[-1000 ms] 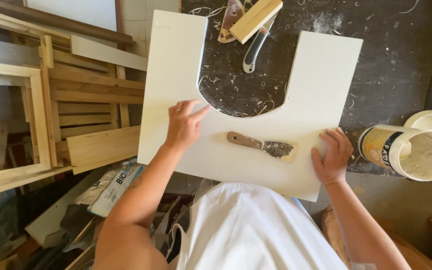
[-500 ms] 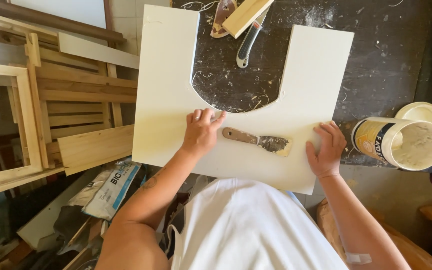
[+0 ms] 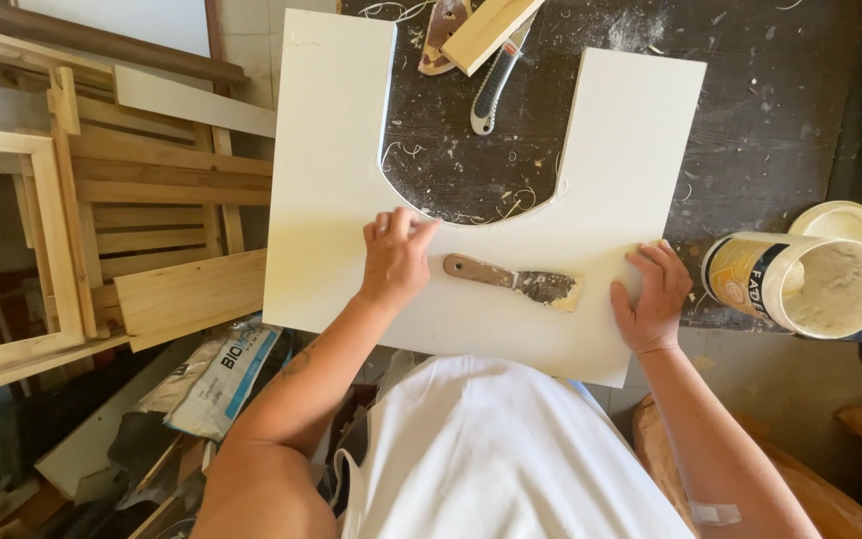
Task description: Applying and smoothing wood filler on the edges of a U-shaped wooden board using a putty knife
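now my left hand (image 3: 394, 258) presses loosely spread fingers on the white board (image 3: 331, 200), right hand (image 3: 653, 295) flat at its edge, putty knife (image 3: 513, 280) lying between.

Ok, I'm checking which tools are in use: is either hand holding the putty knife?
No. The putty knife lies flat on the white board, apart from the left hand and the right hand, which both press on the board.

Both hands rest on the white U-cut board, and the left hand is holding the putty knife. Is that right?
Not quite. In the head view the putty knife lies free on the white board between the left hand and right hand; neither hand holds it.
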